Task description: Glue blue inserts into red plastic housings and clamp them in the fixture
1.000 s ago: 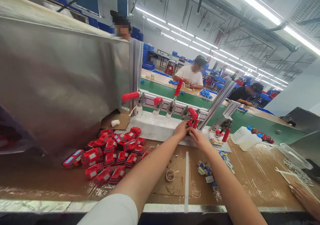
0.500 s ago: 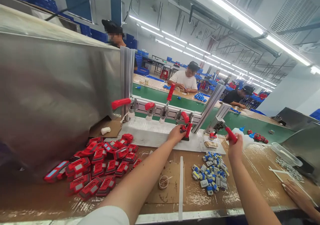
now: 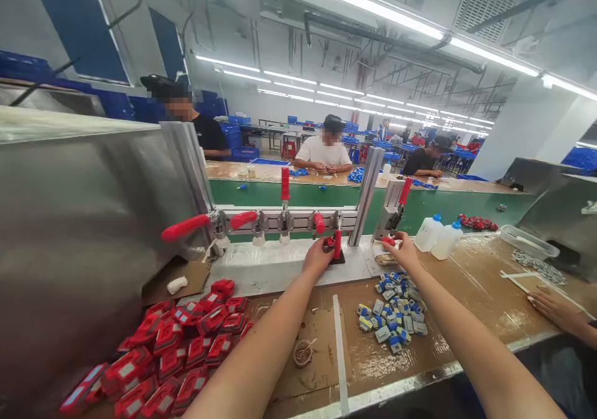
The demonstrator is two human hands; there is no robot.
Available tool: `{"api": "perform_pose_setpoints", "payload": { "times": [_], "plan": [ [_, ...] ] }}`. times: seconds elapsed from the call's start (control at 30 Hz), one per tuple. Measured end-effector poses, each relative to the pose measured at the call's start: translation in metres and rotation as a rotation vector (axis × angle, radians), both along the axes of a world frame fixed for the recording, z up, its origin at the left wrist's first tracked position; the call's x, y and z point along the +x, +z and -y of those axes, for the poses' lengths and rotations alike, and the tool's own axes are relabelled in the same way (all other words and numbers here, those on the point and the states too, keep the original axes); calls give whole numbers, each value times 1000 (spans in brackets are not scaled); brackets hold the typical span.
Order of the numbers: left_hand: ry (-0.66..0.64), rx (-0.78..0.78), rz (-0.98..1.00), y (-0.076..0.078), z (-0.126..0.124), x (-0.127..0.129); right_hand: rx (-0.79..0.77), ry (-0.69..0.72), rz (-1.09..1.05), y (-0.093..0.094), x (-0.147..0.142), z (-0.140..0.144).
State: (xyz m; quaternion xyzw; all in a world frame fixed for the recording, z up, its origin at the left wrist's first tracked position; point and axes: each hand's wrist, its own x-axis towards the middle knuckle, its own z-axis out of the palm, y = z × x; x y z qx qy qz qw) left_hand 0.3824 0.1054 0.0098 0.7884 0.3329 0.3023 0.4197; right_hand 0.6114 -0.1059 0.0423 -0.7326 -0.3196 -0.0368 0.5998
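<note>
My left hand [image 3: 319,257] reaches to the clamp row, its fingers closed on a small red and dark part [image 3: 328,244] beside a lowered red toggle clamp handle [image 3: 337,245]. Part of its grip is hidden behind the hand. At the right-hand fixture my right hand [image 3: 405,252] pinches a small red part [image 3: 388,241] lying on a pale block [image 3: 385,257]. Above it, the right fixture's red clamp handle [image 3: 405,191] stands raised. Blue and grey blocks [image 3: 394,312] lie heaped in front of the right hand.
Red cases [image 3: 170,350] are piled at the left by a metal panel [image 3: 84,220]. A small cup [image 3: 303,353] sits near a white tape strip [image 3: 340,350]. Two bottles [image 3: 428,232] and a clear tray [image 3: 529,242] stand right. A co-worker's hand [image 3: 555,307] rests at far right.
My right hand has let go of the right clamp handle and moved left to the small red part beneath. That handle now points up. My left hand stays at its clamp; the view has shifted.
</note>
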Motion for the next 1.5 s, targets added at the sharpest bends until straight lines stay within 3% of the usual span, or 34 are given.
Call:
{"api": "perform_pose_setpoints", "payload": {
  "times": [0.07,0.17,0.37,0.47,0.6,0.67,0.7,0.8,0.87,0.93,1.0,1.1,1.23,1.37,1.5],
  "plan": [
    [-3,8,-4,-1,0,1,-44,15,-30,-8,4,0],
    [-8,26,-21,1,0,0,-25,-23,-100,-6,16,5],
    [-27,69,-69,9,5,0,233,-213,-324,7,25,7],
    [-56,74,-106,13,13,-4,415,-278,-384,11,1,-6],
    [-96,80,-186,27,17,-45,575,-243,-428,8,-76,-26],
    [-124,109,-228,45,14,-86,590,-91,-377,4,-123,-30],
    [-138,145,-261,55,13,-109,569,64,-269,3,-145,-29],
    [-206,400,-545,87,18,-178,251,669,209,1,-196,-22],
    [-210,510,-779,98,28,-213,-20,936,496,1,-215,-16],
    [-273,573,-893,95,39,-235,-241,1036,661,2,-224,-12],
    [-388,625,-902,83,48,-247,-401,1041,725,3,-226,-8],
    [-450,657,-887,67,54,-252,-566,1024,763,4,-225,-6],
    [-354,645,-763,66,54,-241,-658,1077,788,3,-224,-6],
    [-310,467,-439,59,63,-204,-624,1123,775,-3,-224,-9],
    [-318,271,-190,30,70,-158,-562,1155,718,-9,-225,-13]
  ]
}}
